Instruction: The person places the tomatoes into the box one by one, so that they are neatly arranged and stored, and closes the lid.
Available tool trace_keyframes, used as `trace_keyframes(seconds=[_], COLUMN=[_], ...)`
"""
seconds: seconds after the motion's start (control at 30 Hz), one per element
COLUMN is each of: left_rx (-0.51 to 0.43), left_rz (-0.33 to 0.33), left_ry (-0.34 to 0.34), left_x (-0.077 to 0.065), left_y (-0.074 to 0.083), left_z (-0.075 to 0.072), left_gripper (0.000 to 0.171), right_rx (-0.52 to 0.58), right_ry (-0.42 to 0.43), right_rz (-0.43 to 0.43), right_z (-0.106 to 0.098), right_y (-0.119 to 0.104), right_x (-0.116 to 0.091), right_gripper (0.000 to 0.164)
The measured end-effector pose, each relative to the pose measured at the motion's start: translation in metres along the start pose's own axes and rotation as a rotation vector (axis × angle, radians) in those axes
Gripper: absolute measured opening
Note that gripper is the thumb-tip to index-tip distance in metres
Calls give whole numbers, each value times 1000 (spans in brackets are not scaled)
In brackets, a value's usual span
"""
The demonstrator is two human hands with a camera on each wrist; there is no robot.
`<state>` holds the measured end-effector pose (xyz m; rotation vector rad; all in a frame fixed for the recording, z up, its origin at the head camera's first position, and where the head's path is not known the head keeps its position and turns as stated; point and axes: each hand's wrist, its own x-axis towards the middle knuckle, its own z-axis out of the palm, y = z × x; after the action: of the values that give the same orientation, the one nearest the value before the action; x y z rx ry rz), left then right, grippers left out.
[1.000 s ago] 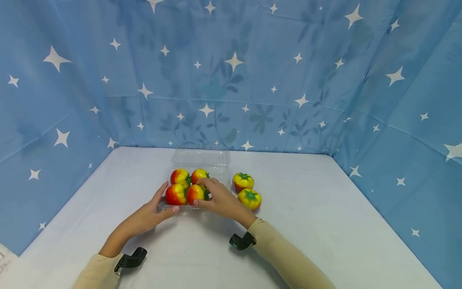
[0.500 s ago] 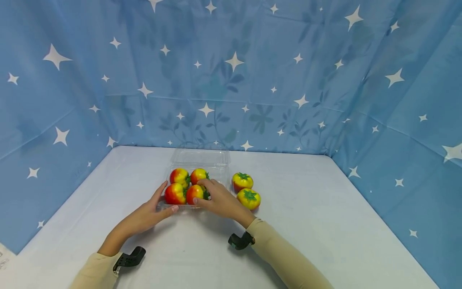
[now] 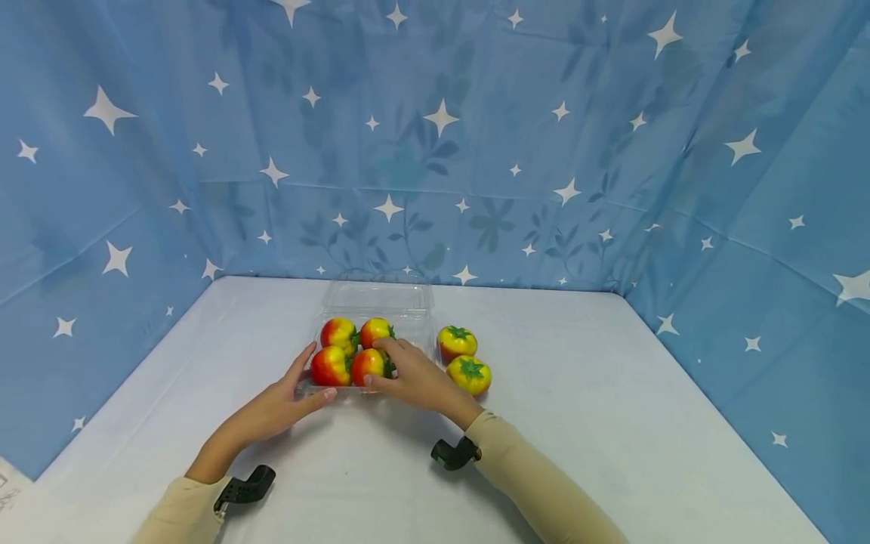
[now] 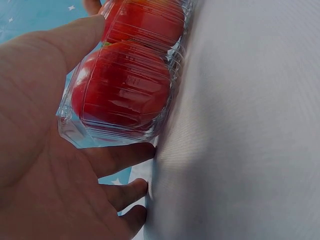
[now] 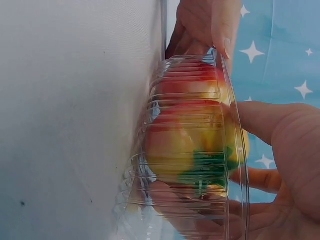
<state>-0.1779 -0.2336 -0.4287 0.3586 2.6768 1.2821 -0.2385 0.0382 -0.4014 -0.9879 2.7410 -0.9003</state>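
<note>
At the left, the left hand [image 3: 275,410] is resting wide, its fingers lying along the end wall of a clear plastic box [image 3: 420,329] and its thumb crossing the front rim. The box is standing on a white worktop [image 3: 578,423], its ribbed walls showing the contents and its transparent lid [image 3: 377,296] lying back at the rear. Inside, the front left fruit [image 3: 330,366] and rear left fruit [image 3: 337,333] are sitting on their sides, shading from glossy red at the base to yellow, with green leafy calyxes facing right. Beside them, the rear right fruit [image 3: 375,331] and front right fruit [image 3: 368,365] are repeating this colouring and pose. The right hand [image 3: 418,381] is gripping the front right fruit between thumb and fingers, within the box. Farther right, outside the box, the far loose fruit [image 3: 456,341] and near loose fruit [image 3: 469,375] are sitting calyx upward, mostly yellow above and reddening below.
</note>
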Motion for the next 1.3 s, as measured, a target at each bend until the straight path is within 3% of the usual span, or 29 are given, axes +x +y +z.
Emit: trace_keyframes(seconds=[0.47, 0.8, 1.1, 1.3], left_rx=[-6, -17, -12, -1], left_rz=[-5, 2, 0, -11], left_ry=[-3, -5, -12, -19], left_x=[1, 0, 1, 0], left_y=[1, 1, 1, 2], left_z=[1, 0, 0, -1], left_gripper=[105, 106, 106, 106], right_rx=[6, 47, 72, 130], right_ry=[45, 115, 168, 168], right_rz=[22, -26, 26, 91], right_z=[-9, -43, -82, -99], right_y=[-4, 0, 22, 52], right_x=[-7, -12, -17, -20], right_gripper=[69, 64, 68, 68])
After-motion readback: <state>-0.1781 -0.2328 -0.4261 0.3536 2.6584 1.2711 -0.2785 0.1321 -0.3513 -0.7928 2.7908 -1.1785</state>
